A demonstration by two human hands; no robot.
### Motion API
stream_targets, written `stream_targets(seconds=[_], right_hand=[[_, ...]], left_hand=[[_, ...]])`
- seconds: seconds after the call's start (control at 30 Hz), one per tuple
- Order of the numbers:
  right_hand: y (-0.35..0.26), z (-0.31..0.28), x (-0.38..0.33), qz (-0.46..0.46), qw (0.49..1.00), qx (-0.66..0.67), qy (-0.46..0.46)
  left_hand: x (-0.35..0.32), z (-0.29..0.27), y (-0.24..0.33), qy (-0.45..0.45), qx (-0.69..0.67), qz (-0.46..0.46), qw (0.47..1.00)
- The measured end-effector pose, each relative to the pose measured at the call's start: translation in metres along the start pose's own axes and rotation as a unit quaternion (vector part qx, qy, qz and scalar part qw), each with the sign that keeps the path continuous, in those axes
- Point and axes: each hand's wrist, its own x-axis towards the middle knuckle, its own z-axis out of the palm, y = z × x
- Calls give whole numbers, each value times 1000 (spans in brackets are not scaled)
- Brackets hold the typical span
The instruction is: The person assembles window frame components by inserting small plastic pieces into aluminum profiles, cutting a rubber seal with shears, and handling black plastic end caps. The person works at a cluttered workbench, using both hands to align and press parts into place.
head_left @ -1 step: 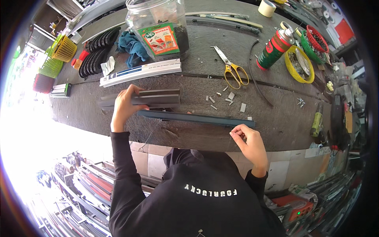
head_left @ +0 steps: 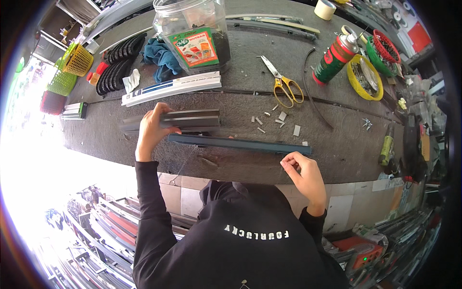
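Nothing has visibly shifted: left grip (head_left: 153,127) grasps brown profiles (head_left: 199,122), blue-grey strip (head_left: 245,144) just past three o'clock. I can't tell whether the right grip (head_left: 304,172) holds anything.

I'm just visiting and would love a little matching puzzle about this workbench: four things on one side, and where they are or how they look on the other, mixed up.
Things
1. Left hand
2. Scissors
3. Right hand
4. Spray can

Places and looks
A. Close to the right end of the long blue-grey strip
B. Red and green, with a silvery top
C. On the dark profiles
D. Yellow-handled, lying open on the bench

Right pairs: 1-C, 2-D, 3-A, 4-B
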Motion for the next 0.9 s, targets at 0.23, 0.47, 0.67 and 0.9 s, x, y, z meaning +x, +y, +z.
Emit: stream_targets(seconds=[0.23,0.47,0.67,0.9], right_hand=[[-23,1,-1,-57,993,30,100],[-89,16,11,-201,901,-333,194],[-28,-71,14,-155,928,-288,179],[48,-198,31,31,975,-201,86]], left_hand=[[3,-48,36,172,145,213,951],[2,27,194,29,52,343,937],[-16,95,250,113,40,432,894],[-50,145,198,-48,-39,259,964]])
